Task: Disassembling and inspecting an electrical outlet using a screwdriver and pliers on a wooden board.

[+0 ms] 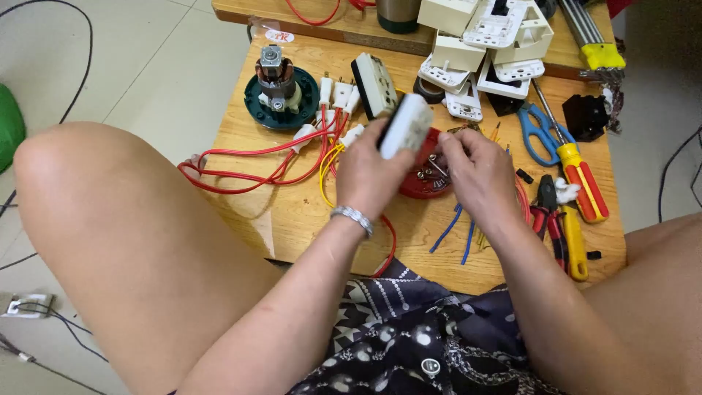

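Observation:
My left hand (373, 172) grips a white rectangular socket block (404, 126), held upright above a red round lid (418, 181) that holds small screws. My right hand (475, 172) reaches into that red lid with pinched fingertips next to the screws; whether it holds one I cannot tell. Both hands are over the middle of a small wooden table (292, 219). A silver bracelet is on my left wrist.
A motor on a green base (280, 89) and red and yellow wires (248, 164) with white plugs lie left. Blue scissors (540, 132), a red-yellow screwdriver (581, 179) and pliers (559, 227) lie right. White socket parts (482, 51) pile at the back. My knees flank the table.

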